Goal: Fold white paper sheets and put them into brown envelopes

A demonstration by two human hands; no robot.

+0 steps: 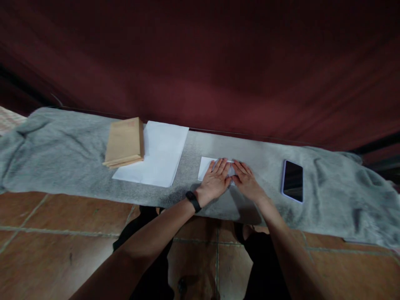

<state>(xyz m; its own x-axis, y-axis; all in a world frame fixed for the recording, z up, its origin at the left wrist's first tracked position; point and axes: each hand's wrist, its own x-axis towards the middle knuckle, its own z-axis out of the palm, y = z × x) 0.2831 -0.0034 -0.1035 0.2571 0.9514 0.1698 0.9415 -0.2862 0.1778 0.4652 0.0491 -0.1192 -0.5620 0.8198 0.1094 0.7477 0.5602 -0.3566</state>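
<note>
A small piece of white paper (204,166), apparently folded, lies flat on the grey cloth. My left hand (216,179) rests palm down across its middle, fingers stretched out and pointing away from me. Close beside it, my right hand (245,180) presses on the right end of the paper, its fingers extended and the thumb near the left thumb. Much of the paper is hidden under both hands. A black band (193,201) circles my left wrist.
White sheets (162,150) lie left of my hands, partly under a stack of brown envelopes (125,141). To the right is a phone (293,181) with a dark screen. Grey cloth (262,154) covers the narrow bench, with a dark red curtain (200,100) behind and tiled floor (78,216) below.
</note>
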